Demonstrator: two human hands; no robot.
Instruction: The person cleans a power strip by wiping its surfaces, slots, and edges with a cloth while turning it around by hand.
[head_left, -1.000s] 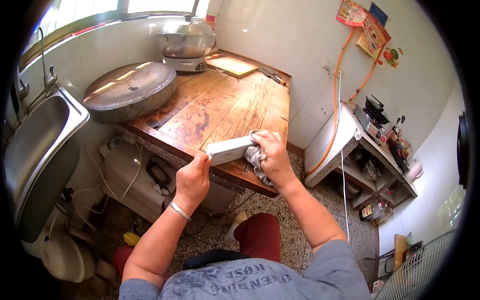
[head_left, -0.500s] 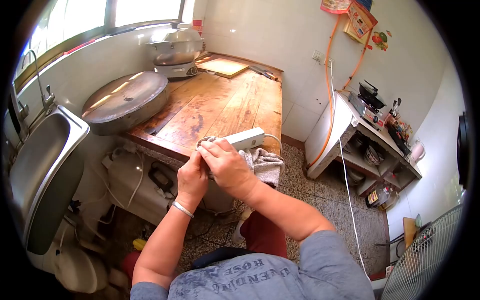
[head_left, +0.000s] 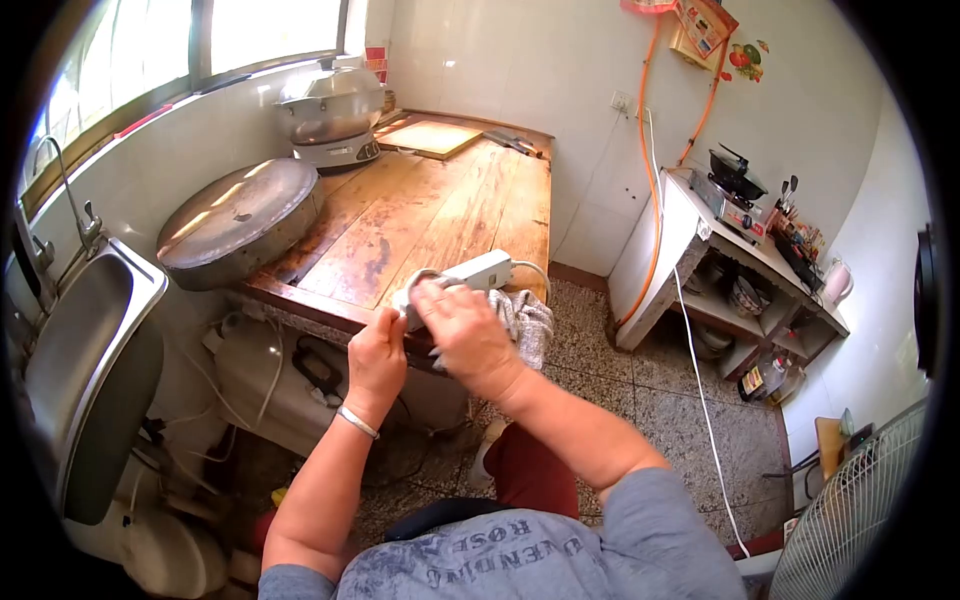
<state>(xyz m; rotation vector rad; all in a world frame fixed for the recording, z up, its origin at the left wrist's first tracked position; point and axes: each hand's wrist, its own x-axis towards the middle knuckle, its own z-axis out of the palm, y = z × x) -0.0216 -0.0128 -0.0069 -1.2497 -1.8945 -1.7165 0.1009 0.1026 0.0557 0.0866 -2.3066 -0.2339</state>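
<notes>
Pinched the power strip (head_left: 482, 268) in the left hand (head_left: 377, 352) and clasped cloth (head_left: 527, 322) against it in the right hand (head_left: 470, 340), at the edge of the table (head_left: 430, 220).

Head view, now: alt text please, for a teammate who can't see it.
A right hand holds a cloth against a white power strip at a wooden table's near edge, the left hand closed at the strip's near end. Behind: a round pan and lidded pot; sink at left, stove at right.
</notes>
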